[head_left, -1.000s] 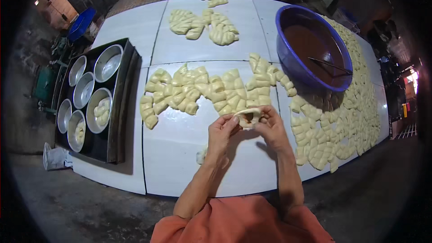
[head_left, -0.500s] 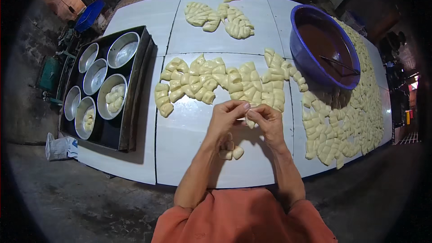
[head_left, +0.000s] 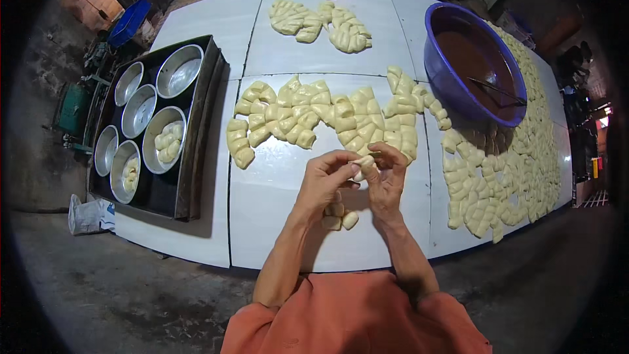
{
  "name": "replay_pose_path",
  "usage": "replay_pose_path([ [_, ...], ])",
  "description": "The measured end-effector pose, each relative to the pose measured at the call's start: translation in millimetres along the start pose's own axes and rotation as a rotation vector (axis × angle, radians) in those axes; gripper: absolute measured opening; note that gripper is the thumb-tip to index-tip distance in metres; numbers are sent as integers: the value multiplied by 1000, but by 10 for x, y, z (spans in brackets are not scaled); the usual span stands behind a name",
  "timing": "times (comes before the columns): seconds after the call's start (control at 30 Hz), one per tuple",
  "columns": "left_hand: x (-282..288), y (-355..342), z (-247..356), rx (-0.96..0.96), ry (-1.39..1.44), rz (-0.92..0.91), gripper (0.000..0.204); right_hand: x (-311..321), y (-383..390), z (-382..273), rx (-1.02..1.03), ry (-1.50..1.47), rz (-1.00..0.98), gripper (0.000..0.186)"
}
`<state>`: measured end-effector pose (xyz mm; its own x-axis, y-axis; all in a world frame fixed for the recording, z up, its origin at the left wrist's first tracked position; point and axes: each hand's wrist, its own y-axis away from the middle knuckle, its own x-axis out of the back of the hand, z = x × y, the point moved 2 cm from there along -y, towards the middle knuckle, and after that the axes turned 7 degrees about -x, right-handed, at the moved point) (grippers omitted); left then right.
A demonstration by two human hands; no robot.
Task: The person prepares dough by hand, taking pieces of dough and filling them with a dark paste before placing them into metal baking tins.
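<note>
Between my fingertips is a small piece of pale dough (head_left: 364,164), gripped from both sides above the white table. My left hand (head_left: 327,180) pinches it with thumb and forefinger; my right hand (head_left: 388,180) closes on its other side. A few rounded dough pieces (head_left: 341,219) lie on the table by my left wrist, partly hidden by it. Just beyond my hands spreads a joined sheet of glossy dough pieces (head_left: 295,113).
To the left, a black tray (head_left: 171,187) holds several round metal pans (head_left: 139,113), two with dough inside. A purple basin (head_left: 440,78) of brown filling with a utensil stands at the right, beside a large spread of dough pieces (head_left: 485,190). More dough (head_left: 348,31) lies at the far side.
My right hand has turned and risen slightly, and the dough piece between my fingers now shows more fully. The dough pieces by my left wrist are a little more exposed.
</note>
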<state>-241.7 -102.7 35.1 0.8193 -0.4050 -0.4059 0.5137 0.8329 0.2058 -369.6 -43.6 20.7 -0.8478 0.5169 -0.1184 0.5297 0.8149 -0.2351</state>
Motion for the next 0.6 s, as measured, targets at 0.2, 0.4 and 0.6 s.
replay_pose_path([
  [0.2, -40, 119, -74, -55, -9, -11, 25, 102, -67, 130, 237, 329, 28, 24],
  [0.4, 67, 114, -118, -51, -218, 27, 24, 24, -91, -28, 14, 375, -89, 23],
  [0.6, 199, 170, -213, 5, -100, 116, 21, 118, 187, -153, -186, 430, -251, 27],
])
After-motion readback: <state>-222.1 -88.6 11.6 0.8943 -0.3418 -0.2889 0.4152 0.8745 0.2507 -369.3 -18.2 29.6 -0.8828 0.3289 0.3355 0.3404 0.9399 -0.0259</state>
